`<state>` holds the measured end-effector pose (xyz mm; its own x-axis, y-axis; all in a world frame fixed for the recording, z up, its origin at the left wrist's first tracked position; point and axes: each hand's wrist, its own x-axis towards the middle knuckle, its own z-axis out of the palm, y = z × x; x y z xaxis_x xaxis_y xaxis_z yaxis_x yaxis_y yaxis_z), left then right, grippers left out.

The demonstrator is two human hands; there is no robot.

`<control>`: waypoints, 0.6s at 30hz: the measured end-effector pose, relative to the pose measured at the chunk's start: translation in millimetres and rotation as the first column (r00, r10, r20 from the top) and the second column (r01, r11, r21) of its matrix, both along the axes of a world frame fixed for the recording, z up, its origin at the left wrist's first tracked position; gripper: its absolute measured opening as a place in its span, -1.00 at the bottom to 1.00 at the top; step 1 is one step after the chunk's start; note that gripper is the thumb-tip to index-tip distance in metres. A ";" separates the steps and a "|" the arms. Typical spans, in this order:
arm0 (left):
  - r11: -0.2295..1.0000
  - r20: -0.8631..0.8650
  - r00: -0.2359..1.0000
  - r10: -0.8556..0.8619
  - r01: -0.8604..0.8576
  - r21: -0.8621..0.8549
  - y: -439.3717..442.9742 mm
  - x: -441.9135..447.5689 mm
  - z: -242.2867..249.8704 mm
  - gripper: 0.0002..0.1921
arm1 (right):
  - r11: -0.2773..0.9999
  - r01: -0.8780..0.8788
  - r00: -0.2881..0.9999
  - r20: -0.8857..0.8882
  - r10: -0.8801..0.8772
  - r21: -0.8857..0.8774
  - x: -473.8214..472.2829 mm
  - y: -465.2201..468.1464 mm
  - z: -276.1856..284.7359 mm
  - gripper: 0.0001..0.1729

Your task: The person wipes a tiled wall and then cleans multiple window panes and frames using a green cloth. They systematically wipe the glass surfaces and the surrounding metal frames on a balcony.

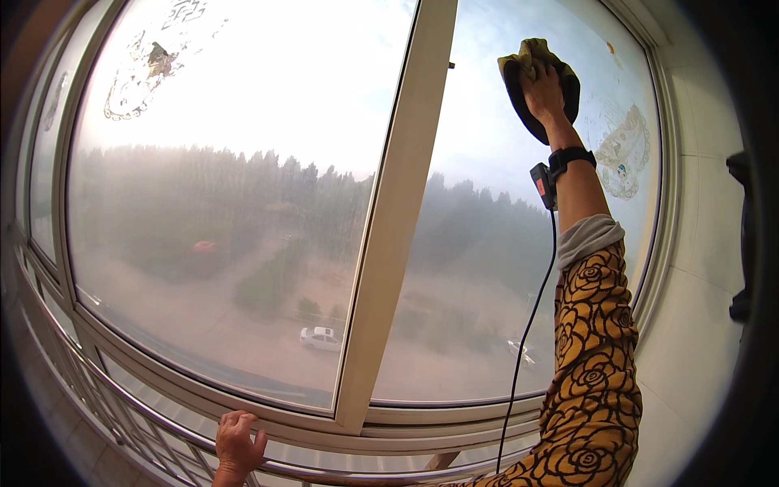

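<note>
My right hand (541,91), arm stretched up, presses a yellow-green and black cloth (517,100) against the upper part of the right window pane (481,243). Part of the cloth bunches up between the fingers, and its dark portion spreads below them. Low in the view, my left hand (238,441) lies across the shiny metal handrail (304,473), its bent fingertips at the lower window frame (292,429). How firmly it grips is hidden.
A black wrist strap (572,159) carries a small device (543,186), from which a black cable (528,329) hangs down. A cream mullion (401,225) divides the panes. Worn decals mark the left pane (231,243) and the right one. A tiled wall (700,292) stands at right.
</note>
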<state>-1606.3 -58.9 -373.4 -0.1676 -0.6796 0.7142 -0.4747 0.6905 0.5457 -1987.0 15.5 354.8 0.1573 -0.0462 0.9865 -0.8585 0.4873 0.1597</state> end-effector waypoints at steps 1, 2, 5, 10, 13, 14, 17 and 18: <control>1.000 -0.010 1.000 0.002 -0.002 0.001 6.3 -3.4 -7.0 -0.73 | 0.999 0.010 0.998 0.055 -0.008 -0.030 -1.2 4.9 8.2 -0.19; 0.999 0.006 1.000 0.016 -0.015 -0.036 12.2 -6.2 -13.2 -0.72 | 0.991 -0.079 0.990 0.112 0.091 -0.105 -0.6 8.7 16.7 -0.17; 0.990 -0.076 0.996 0.053 -0.063 -0.128 32.8 -24.1 -33.3 -0.79 | 0.967 -0.147 0.938 0.281 0.204 -0.210 16.4 14.1 38.9 -0.11; 0.997 -0.112 0.994 -0.019 0.026 0.067 83.4 -84.2 -65.6 -0.75 | 0.986 -0.163 0.985 0.060 0.161 0.025 57.5 -10.1 47.1 -0.15; 0.995 -0.092 0.995 -0.034 0.043 0.091 92.9 -83.7 -63.6 -0.76 | 0.978 -0.169 0.966 -0.174 0.189 0.122 73.5 -33.2 34.0 -0.31; 0.995 -0.090 0.995 -0.040 0.048 0.090 91.7 -77.8 -59.1 -0.76 | 0.975 -0.200 0.958 -0.188 0.215 0.096 73.7 -31.0 29.5 -0.32; 0.997 -0.079 0.995 -0.056 0.060 0.052 79.9 -55.1 -41.2 -0.76 | 0.970 -0.184 0.922 -0.314 0.226 0.160 71.6 -25.2 8.4 -0.33; 0.997 -0.072 0.995 -0.064 0.067 0.040 75.8 -46.3 -34.6 -0.76 | 0.968 -0.163 0.908 -0.355 0.222 0.190 68.1 -22.0 0.1 -0.32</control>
